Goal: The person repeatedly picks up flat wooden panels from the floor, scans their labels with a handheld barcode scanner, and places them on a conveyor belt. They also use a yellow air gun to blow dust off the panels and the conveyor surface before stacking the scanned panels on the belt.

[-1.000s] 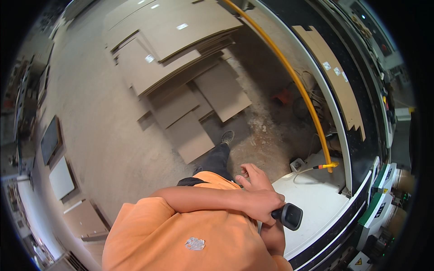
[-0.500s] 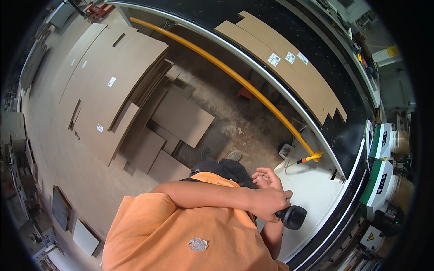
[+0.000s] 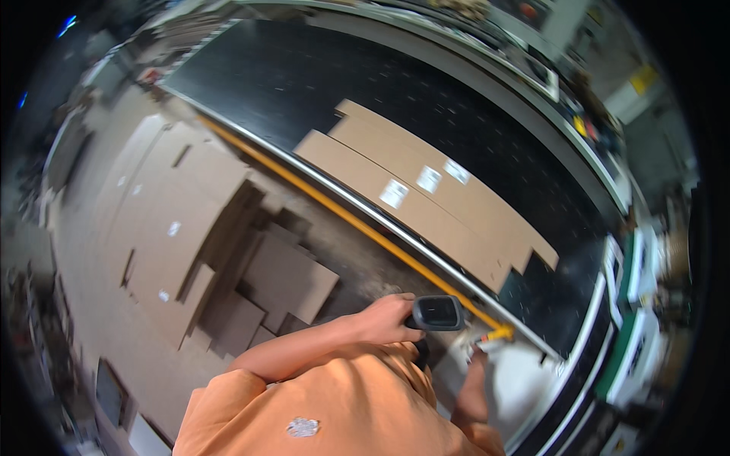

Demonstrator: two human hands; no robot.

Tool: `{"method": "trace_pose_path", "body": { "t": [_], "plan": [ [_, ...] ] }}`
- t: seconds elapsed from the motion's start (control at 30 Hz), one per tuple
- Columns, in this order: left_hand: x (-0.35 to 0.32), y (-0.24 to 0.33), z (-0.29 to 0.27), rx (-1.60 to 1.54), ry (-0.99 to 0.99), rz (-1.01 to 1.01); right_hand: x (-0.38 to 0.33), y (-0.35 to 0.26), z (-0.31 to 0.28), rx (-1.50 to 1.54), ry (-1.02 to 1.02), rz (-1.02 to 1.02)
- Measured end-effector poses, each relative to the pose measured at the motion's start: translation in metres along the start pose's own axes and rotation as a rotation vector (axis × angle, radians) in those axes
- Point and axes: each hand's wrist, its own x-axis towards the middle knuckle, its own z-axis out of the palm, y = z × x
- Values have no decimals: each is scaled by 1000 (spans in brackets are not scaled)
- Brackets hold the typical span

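My left hand (image 3: 384,319) is shut on a black handheld scanner (image 3: 437,312), held out in front of my orange shirt (image 3: 334,410). The scanner's head faces toward a long black machine bed (image 3: 304,83). On that bed lie long brown boards (image 3: 426,220), each with a small white label (image 3: 394,193). My right forearm hangs lower right. My right hand (image 3: 474,356) sits near the edge of a white surface (image 3: 528,395), mostly hidden, so its grip is unclear.
A yellow rail (image 3: 342,216) and a metal edge run along the near side of the bed. Stacks of brown boards (image 3: 175,228) lie on the floor at left, with smaller offcuts (image 3: 285,277) beside them. Green and white machine units (image 3: 631,304) stand at right.
The view has swung toward the machine bed, so the boards with labels now lie in the middle. My left hand with the scanner has lifted away from my chest and points outward.
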Motion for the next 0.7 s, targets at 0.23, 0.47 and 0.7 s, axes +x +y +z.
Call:
{"method": "trace_pose_path", "body": {
  "t": [0.23,0.47,0.7],
  "plan": [
    [96,20,-32,-148,230,-89,57,-11,-22,382,34,244],
    [172,24,-28,-179,170,-110,69,-16,-27,491,-188,253],
    [231,39,-44,-301,130,-43,44,36,-85,147,408,-650]
  ]
}}
